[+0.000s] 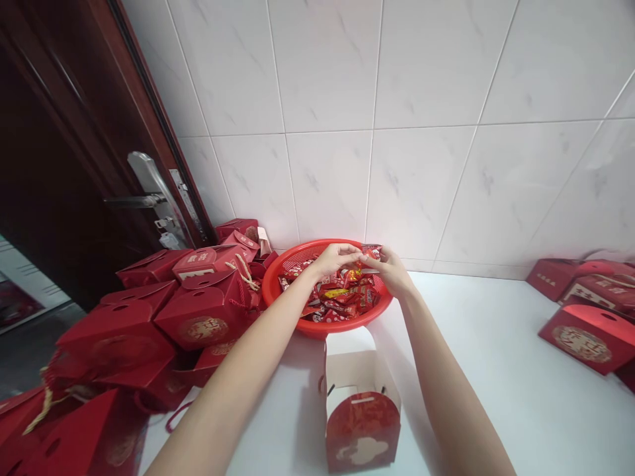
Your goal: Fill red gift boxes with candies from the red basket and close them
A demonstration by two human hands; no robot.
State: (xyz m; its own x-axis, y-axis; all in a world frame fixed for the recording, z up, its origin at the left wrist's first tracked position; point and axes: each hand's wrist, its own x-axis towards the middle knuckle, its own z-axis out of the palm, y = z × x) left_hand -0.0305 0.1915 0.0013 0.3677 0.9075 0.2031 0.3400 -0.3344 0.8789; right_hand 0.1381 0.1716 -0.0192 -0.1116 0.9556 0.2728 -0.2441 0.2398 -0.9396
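A round red plastic basket (pixel 270 284) full of wrapped candies (pixel 342 301) stands against the wall. Over its right half my two hands meet. My right hand (pixel 391 271) is closed on a red-wrapped candy (pixel 371 251), its fingers curled round the wrapper. The fingers of my left hand (pixel 335 259) are pressed together and reach to the same spot; whether they grip anything of their own is hidden. Between my forearms, in front of the basket, sits an open red gift box (pixel 363 430) with its flaps up and its white inside showing.
Several closed red gift boxes (pixel 206 317) with rope handles are piled on the left. More red boxes (pixel 585 337) lie at the right edge of the white table (pixel 476 344). A tiled wall (pixel 327 178) stands behind, and a dark door (pixel 84 132) at the left.
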